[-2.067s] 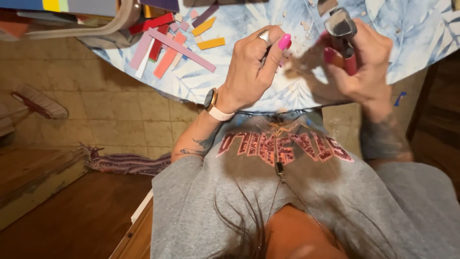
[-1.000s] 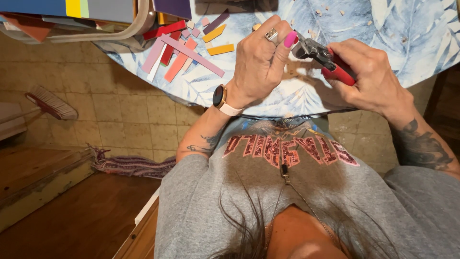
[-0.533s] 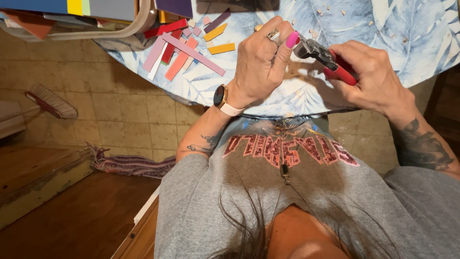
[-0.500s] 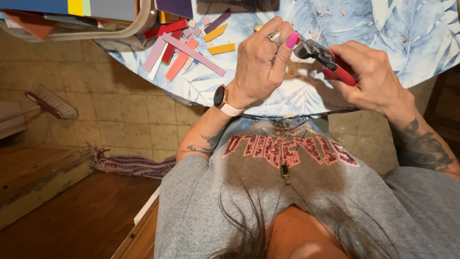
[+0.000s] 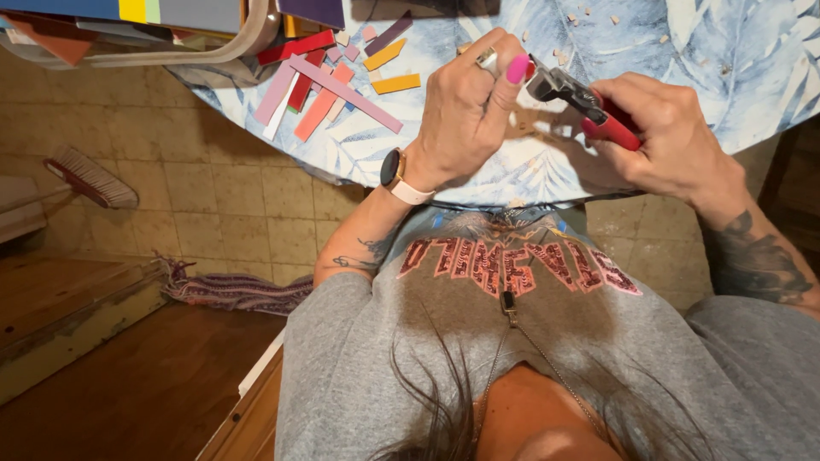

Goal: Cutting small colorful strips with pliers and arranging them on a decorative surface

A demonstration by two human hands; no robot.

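The right hand [image 5: 662, 141] is clenched around the red handles of the nippers [image 5: 581, 98], and the metal head of the tool points toward the left hand [image 5: 465, 115]. The left hand has its fingers curled, with the thumb and the forefinger pinched together right at the head of the nippers. It seems to hold a very small piece there, but this piece is hidden behind the fingers, so I cannot tell its shape or colour. Whether the jaws of the nippers are closed on it is also not visible.

The main risk, in my judgement, is for the fingertips: they are touching or almost touching the cutting head, so a squeeze with the piece slightly out of place may pinch the skin. A second risk is that the cut piece breaks unevenly or a chip jumps away, because both hands work in the air above the bench [image 5: 752, 77] and not resting on it. Some pale chips [image 5: 589, 13] lie on the cloth beyond the hands.

To the left of the left hand, coloured strips [image 5: 329, 90] in red, pink, purple and orange lie in a loose pile on the bench, well apart from the nippers. On the tiled floor below, a broom [image 5: 90, 175] is seen.
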